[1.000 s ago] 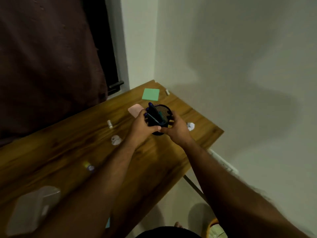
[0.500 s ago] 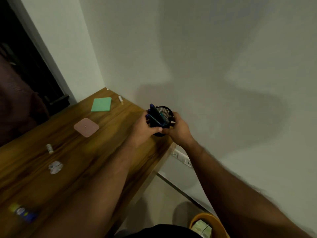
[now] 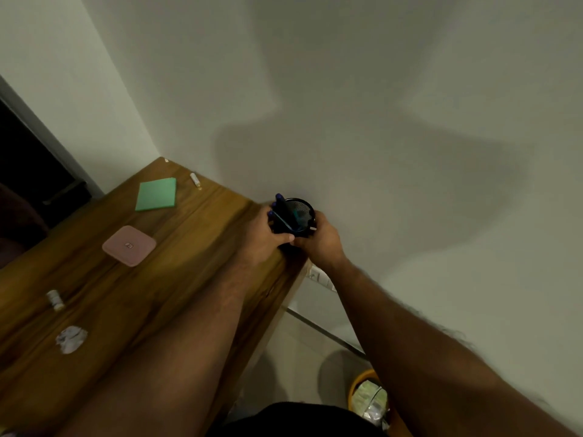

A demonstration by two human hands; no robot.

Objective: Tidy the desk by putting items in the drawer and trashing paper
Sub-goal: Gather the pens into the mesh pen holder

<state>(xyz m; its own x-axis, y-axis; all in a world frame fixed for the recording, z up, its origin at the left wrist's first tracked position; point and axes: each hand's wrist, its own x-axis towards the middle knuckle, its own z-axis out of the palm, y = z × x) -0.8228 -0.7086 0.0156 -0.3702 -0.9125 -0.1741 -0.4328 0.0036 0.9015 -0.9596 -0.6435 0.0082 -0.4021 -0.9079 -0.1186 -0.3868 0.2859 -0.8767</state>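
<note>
Nearest the camera, low on the right, a round orange-rimmed waste bin (image 3: 358, 384) stands on the floor with crumpled clear plastic and pale paper (image 3: 370, 402) inside it. Beside it on the left runs the wooden desk with a dark brown grain (image 3: 151, 298), and both bare forearms stretch out over its right-hand edge.

On the near left part of the desk lies a crumpled ball of white paper (image 3: 71, 339). Just beyond it lies a small white cylindrical tube (image 3: 55, 299) on its side. Farther in rests a flat pink square pad with rounded corners (image 3: 129, 245), and beyond that a green square block of sticky notes (image 3: 156, 194). Near the far corner of the desk a short white stick-shaped item (image 3: 195, 180) lies close to the wall.

At the desk's right edge, the two hands meet around a black wire-mesh pen holder (image 3: 298, 216). The left hand (image 3: 263, 239) grips its left side, thumb curled across the front. The right hand (image 3: 320, 241) grips the right side, fingers wrapped round the mesh. Whether the holder's base touches the desk cannot be told, since the hands cover it. Blue pens (image 3: 280, 207) lean inside the cup, their tips rising above the rim on the left.

Behind stands a plain white wall (image 3: 378, 105), with a white socket plate (image 3: 320, 275) low down just past the desk edge.
</note>
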